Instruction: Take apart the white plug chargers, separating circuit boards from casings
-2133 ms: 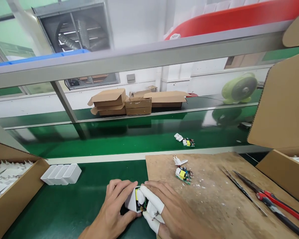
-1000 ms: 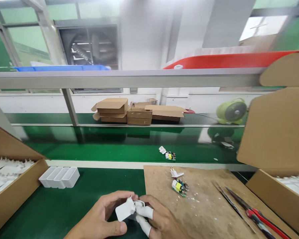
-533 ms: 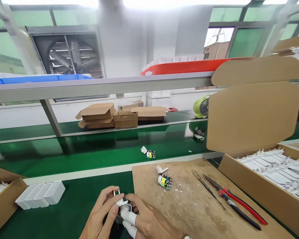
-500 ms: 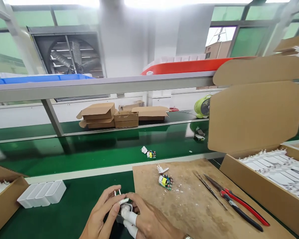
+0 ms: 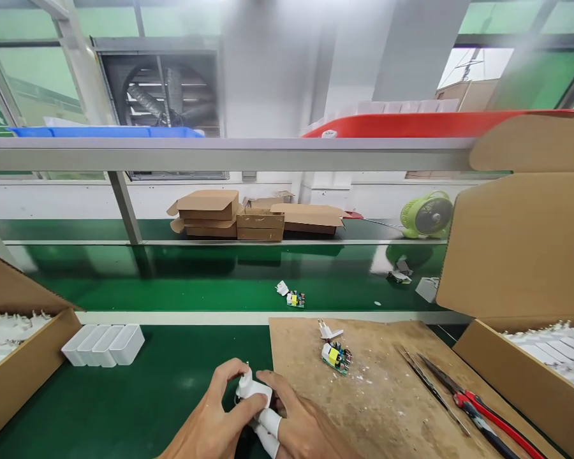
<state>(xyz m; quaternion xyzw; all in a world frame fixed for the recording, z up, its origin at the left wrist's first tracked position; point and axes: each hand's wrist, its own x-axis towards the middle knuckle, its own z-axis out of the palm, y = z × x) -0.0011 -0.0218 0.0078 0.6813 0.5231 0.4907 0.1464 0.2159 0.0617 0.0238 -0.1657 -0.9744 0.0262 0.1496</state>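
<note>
Both my hands meet low in the middle of the view around a white power adapter plug piece (image 5: 255, 390). My left hand (image 5: 215, 417) pinches it between thumb and forefinger from the left. My right hand (image 5: 300, 422), with white finger covers (image 5: 270, 423) on its lower fingers, closes on it from the right. Fingers hide the underside, so I cannot tell what lies beneath it. To the right, on a brown board (image 5: 373, 408), lie a white plug cover with pins (image 5: 328, 330) and a small circuit board (image 5: 336, 357) with a yellow part.
Tweezers (image 5: 433, 390) and red-and-black snips (image 5: 478, 408) lie on the board. Open cartons stand left (image 5: 33, 382) and right (image 5: 521, 363), holding white parts. White cases (image 5: 104, 346) sit in a row at left. Another circuit board (image 5: 295, 299) lies on the green belt (image 5: 210, 290).
The white plug piece has turned in my hands; its pins pointed up before, and its smooth side now faces me. The whole view has shifted leftward, so things appear further right.
</note>
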